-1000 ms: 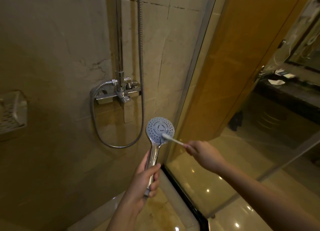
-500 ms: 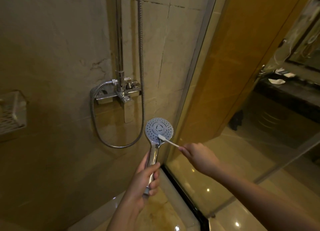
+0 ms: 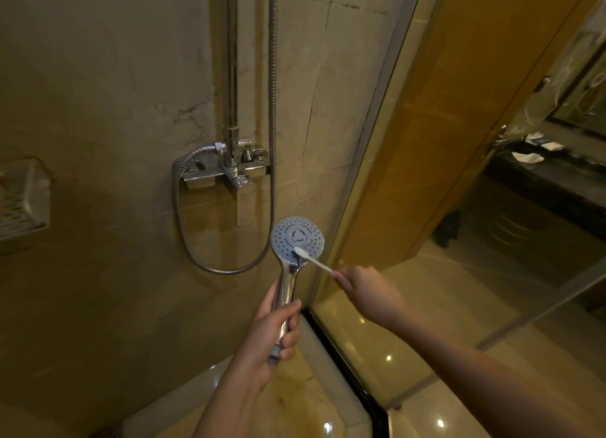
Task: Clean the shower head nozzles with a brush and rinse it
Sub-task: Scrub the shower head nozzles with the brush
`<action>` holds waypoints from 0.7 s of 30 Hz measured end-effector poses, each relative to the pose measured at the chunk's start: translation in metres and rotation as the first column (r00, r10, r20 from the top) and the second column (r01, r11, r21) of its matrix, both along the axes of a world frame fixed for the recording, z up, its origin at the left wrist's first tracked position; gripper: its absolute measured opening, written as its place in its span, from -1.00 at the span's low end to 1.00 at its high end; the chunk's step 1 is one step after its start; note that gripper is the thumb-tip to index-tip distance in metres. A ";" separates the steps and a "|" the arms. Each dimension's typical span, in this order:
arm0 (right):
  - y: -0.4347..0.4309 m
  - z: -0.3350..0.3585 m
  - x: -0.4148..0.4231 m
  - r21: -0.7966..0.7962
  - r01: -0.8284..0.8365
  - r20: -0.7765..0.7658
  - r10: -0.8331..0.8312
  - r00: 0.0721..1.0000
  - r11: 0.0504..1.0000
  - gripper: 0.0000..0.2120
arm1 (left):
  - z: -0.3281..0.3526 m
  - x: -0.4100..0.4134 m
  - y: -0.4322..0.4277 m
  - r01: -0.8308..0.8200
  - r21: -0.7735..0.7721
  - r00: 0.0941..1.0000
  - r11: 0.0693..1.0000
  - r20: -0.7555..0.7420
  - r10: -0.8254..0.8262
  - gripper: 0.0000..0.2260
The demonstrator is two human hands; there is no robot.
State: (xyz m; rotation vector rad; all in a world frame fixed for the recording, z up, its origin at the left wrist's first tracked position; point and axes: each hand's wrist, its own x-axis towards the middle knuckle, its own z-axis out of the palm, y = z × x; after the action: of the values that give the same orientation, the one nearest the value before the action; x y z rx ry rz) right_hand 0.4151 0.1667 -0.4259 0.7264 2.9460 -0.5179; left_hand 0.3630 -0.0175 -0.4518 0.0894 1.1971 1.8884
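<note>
I have one view, from the head. It faces forward and down, near the left hand (image 3: 269, 334) and right hand (image 3: 365, 293).

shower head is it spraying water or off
Off, it seems: no water leaves the grey nozzle face of the chrome handheld shower head; the left hand grips its handle, the right hand holds a white brush against it.

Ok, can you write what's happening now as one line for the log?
step: scrubbing nozzles | left hand: grips shower head handle | right hand: holds toothbrush, bristles on lower face | rinse: not yet
</note>
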 end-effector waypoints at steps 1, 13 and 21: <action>0.003 0.001 -0.003 0.001 0.011 -0.019 -0.011 1.000 1.000 -0.61 | 0.000 0.000 0.001 0.002 -0.007 1.000 1.000 -0.007 -0.002 -0.55; 0.007 0.007 -0.018 0.121 -0.078 0.033 0.075 0.997 0.990 -0.58 | -0.003 0.008 0.004 0.006 -0.105 0.989 0.994 -0.148 -0.021 -0.44; 0.006 0.005 -0.013 0.158 -0.104 0.063 0.095 0.993 0.982 -0.61 | -0.006 0.003 0.004 -0.002 -0.155 0.976 0.988 -0.215 -0.032 -0.39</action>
State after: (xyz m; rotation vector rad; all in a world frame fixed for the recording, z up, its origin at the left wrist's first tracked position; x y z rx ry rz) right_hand 0.4022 0.1728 -0.4210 0.5914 2.9783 -0.2493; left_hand 0.3661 -0.0134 -0.4578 0.2250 1.4821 1.8002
